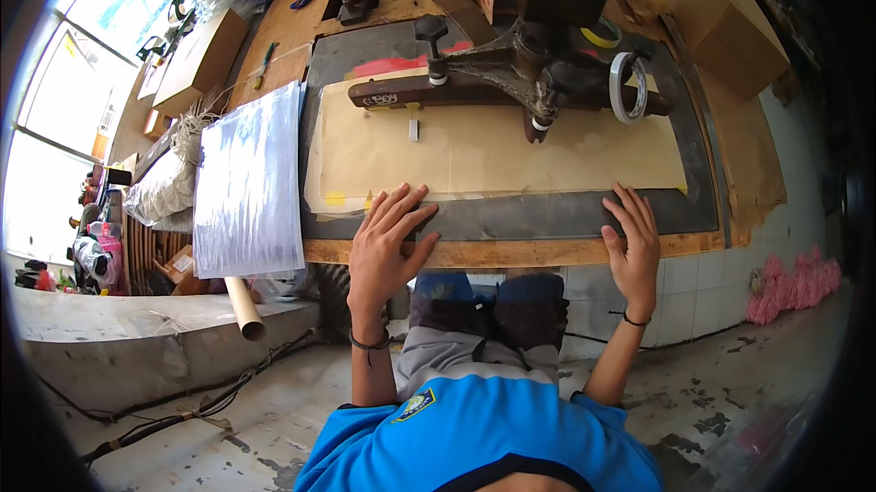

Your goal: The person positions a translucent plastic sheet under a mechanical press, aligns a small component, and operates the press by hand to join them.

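Note:
My left hand rests at the near edge of the bench, fingers spread, their tips at the lower border of a tan paper sheet. Farther right, my right hand lies with its fingers apart at the same edge. Neither holds anything. The sheet lies on a dark mat, with bits of yellow tape at its corners. Across its far side stretches a dark metal bar under a cast bracket with a black knob. A small grey piece sits on the sheet below the bar.
A stack of clear plastic sheets overhangs the bench at left. A tape roll hangs by the bar's right end. Cardboard boxes stand at both sides. A cardboard tube juts out below left; pink bundles lie on the floor at right.

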Action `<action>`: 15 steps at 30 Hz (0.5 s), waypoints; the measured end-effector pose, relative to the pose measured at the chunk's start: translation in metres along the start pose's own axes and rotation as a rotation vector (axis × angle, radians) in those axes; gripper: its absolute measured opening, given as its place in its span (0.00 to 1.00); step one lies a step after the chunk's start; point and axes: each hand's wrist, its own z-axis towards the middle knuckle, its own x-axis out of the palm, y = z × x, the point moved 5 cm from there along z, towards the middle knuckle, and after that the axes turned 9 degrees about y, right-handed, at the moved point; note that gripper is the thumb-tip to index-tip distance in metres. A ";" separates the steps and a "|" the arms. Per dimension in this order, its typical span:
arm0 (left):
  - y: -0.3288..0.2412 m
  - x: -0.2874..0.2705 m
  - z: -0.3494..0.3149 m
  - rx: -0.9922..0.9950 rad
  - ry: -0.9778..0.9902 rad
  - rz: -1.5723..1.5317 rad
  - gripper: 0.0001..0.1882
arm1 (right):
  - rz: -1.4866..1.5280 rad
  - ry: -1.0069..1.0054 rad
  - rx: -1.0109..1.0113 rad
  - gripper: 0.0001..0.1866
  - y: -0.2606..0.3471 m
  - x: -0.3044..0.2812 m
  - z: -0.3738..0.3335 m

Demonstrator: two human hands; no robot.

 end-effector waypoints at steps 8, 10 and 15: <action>-0.004 0.000 0.000 0.001 0.019 -0.006 0.21 | -0.009 -0.014 -0.021 0.22 -0.001 -0.001 0.000; -0.004 0.001 0.000 0.001 0.019 -0.014 0.22 | -0.014 -0.015 -0.016 0.22 -0.001 0.000 -0.001; -0.003 0.000 -0.001 0.015 0.018 -0.023 0.22 | -0.002 -0.019 -0.011 0.22 -0.002 0.001 -0.001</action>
